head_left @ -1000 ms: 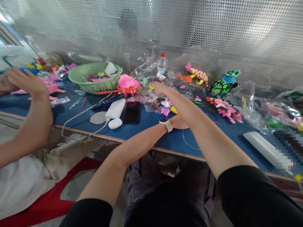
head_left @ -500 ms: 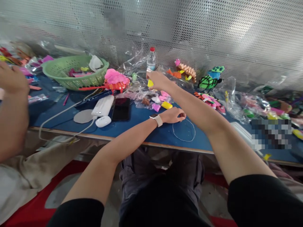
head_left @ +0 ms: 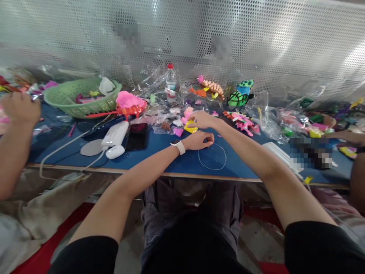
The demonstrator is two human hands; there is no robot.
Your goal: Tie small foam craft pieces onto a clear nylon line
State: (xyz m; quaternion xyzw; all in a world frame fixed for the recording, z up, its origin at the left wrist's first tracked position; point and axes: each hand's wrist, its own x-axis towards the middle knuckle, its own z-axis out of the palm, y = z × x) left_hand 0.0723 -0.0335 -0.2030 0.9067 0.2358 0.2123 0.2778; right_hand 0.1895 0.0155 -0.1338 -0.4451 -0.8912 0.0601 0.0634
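My right hand (head_left: 201,119) rests low over a small yellow packet (head_left: 190,128) among clear bags of coloured pieces, fingers curled on it. My left hand (head_left: 198,140), with a white watch (head_left: 178,146) on the wrist, lies on the blue table (head_left: 171,161) with its fingers pinched at the top of a thin white thread loop (head_left: 212,158). What the pinch holds is too small to make out beyond the thread.
A phone (head_left: 137,136), white power bank (head_left: 115,134) and white case (head_left: 115,152) lie left. A green basket (head_left: 81,97), pink toy (head_left: 128,102), water bottle (head_left: 170,80) and turtle toys (head_left: 239,97) stand behind. Another person's arm (head_left: 14,140) works at far left.
My right hand has come back from reaching far over the bags and dropped onto the yellow packet near my left hand. The thread loop has come into view beside my left hand.
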